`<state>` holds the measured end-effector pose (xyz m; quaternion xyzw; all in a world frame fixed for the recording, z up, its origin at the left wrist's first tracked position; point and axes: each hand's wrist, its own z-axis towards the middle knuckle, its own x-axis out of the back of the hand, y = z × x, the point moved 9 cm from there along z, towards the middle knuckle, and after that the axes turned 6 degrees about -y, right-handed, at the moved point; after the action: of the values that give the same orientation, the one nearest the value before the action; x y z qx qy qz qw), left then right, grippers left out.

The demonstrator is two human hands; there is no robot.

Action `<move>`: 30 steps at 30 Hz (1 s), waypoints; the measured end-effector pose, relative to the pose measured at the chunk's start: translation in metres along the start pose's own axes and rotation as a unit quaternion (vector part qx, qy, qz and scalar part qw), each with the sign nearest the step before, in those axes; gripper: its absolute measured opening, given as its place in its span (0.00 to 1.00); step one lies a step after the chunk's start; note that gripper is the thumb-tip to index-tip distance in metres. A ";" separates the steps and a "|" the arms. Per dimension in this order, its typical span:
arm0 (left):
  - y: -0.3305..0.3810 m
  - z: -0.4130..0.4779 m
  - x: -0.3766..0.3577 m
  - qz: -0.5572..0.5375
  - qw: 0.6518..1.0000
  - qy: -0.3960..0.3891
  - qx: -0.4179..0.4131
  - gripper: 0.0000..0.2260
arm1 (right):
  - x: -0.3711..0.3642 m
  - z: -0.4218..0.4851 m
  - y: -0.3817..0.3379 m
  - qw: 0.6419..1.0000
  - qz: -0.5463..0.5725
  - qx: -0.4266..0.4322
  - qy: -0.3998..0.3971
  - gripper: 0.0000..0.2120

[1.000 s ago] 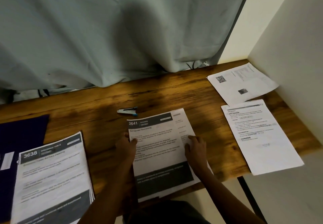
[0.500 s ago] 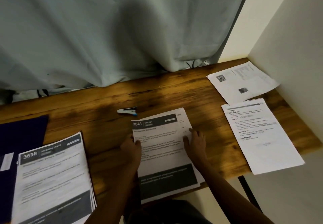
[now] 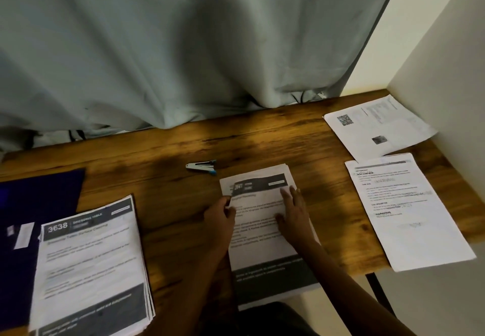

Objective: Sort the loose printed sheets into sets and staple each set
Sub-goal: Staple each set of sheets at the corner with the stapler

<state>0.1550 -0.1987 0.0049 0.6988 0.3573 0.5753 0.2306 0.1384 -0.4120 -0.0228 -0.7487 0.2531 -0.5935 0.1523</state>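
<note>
One curtain (image 3: 183,47) behind one wooden table (image 3: 162,152). Four paper lots: thick stack (image 3: 89,265) left, headed 3638; centre set (image 3: 262,249), dark header and footer bands, sheets fanned askew, overhanging near edge; text sheet (image 3: 404,209) and QR sheet (image 3: 378,125) right. One dark folder (image 3: 39,196) far left. Two hands: left hand (image 3: 220,213) pinches centre set's left edge; right hand (image 3: 295,217) flat, fingers (image 3: 291,199) straight, pressing it. One stapler (image 3: 201,167) just behind set, bare wood around.
</note>
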 end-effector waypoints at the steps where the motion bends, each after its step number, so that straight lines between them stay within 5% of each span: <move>1: 0.000 -0.001 0.000 -0.008 1.000 0.002 -0.005 0.11 | 0.008 0.004 -0.011 0.999 0.026 0.027 0.033 0.31; 8: -0.007 -0.009 -0.002 -0.030 0.998 0.031 0.039 0.08 | 0.021 0.047 -0.095 0.974 0.081 0.213 0.016 0.14; 16: -0.031 0.009 0.022 -0.097 0.984 0.110 0.098 0.06 | 0.015 0.070 -0.099 0.977 0.076 0.201 -0.013 0.08; 24: -0.028 0.046 0.002 -0.064 0.989 -0.001 0.133 0.19 | 0.019 0.068 -0.091 0.976 0.071 0.207 0.005 0.10; 30: -0.024 0.050 -0.006 -0.004 0.986 -0.002 0.167 0.11 | 0.018 0.069 -0.086 0.972 0.062 0.226 0.009 0.09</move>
<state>0.1970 -0.1833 -0.0284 0.7273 0.4502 0.5054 0.1138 0.2254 -0.3560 0.0201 -0.6724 0.1598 -0.6311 0.3522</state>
